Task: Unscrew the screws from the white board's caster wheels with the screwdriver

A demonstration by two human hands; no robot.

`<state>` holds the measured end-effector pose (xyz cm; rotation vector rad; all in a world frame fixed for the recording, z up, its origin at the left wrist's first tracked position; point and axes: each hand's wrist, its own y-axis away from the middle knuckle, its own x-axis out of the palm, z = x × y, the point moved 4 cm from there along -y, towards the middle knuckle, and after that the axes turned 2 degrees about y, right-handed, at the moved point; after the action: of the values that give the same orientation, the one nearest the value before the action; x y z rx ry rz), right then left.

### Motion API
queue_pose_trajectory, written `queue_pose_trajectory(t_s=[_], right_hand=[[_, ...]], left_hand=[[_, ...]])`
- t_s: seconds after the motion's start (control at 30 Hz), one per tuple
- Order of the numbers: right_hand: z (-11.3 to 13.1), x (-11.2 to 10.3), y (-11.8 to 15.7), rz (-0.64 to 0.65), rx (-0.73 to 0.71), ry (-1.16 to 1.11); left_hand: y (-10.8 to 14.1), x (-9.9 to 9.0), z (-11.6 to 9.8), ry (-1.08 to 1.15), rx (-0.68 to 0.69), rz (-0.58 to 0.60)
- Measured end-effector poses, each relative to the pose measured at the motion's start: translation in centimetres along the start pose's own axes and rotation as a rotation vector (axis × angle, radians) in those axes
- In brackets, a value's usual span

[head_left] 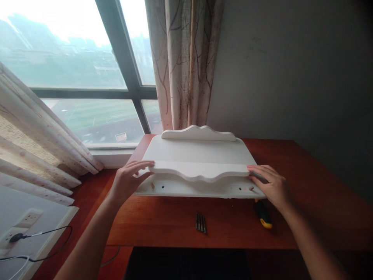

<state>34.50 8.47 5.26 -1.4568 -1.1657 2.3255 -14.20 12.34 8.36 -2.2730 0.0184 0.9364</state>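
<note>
A white wavy-edged board [201,171] is gripped at its two ends, fingers on top and thumbs below. My left hand [128,179] is closed on its left end, my right hand [271,184] on its right end. It is over the front part of a white panel [201,190] lying on the table. Near the panel's front corners, a wooden dowel [152,186] and a second dowel [251,188] stick up, each beside a dark hole. Another wavy white board [199,134] stands along the panel's back edge.
Several dark metal pins or bolts [200,223] lie in a row on the red-brown table [151,221]. A black and yellow handle [264,216] pokes out under the panel's right front. Curtains [186,58], a window and a plugged-in cord [18,237] are beyond the table.
</note>
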Motion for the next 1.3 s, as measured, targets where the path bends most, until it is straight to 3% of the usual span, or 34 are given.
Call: queue_pose_trajectory(t_s=[0.33, 1.13, 1.3], right_hand=[[0.39, -0.04, -0.13, 0.001, -0.01, 0.015], [0.51, -0.09, -0.23, 0.0, 0.011, 0.011], [0.49, -0.67, -0.69, -0.049, 0.023, -0.001]], left_hand=[[0.0, 0.18, 0.17, -0.017, -0.062, 0.007], [0.02, 0.11, -0.04, -0.052, -0.047, 0.023], [0.34, -0.21, -0.23, 0.007, -0.054, 0.022]])
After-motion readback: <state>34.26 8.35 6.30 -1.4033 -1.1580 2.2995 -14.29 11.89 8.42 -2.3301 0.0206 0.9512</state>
